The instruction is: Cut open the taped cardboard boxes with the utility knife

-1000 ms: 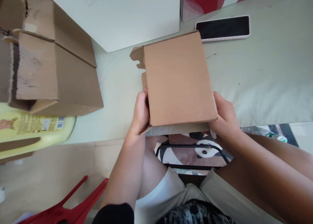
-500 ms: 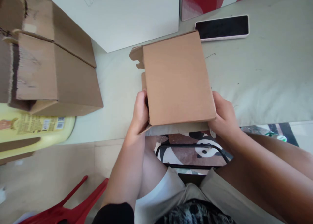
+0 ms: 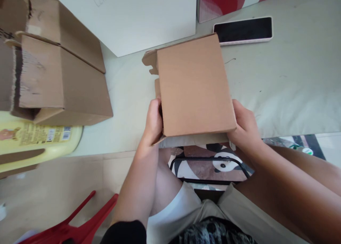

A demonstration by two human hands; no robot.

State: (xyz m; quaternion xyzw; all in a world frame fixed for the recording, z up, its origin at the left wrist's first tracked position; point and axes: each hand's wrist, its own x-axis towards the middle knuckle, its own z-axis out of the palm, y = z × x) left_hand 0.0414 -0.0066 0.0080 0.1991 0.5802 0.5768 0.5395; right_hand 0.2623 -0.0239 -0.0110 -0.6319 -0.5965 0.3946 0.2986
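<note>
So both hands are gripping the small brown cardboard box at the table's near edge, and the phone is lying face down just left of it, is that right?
Not quite. In the head view the phone lies beyond the small brown cardboard box, off its far right corner, with its dark screen up. The rest holds: the left hand and right hand grip the box's near corners at the table edge.

Count: 2 hands, left hand (image 3: 153,125) and right hand (image 3: 243,125). 2 brown cardboard boxes: small box (image 3: 194,85), big box (image 3: 57,75). 1 phone (image 3: 243,29). 1 yellow jug (image 3: 34,142). 1 white board (image 3: 138,16). 1 red stool (image 3: 71,226).
</note>
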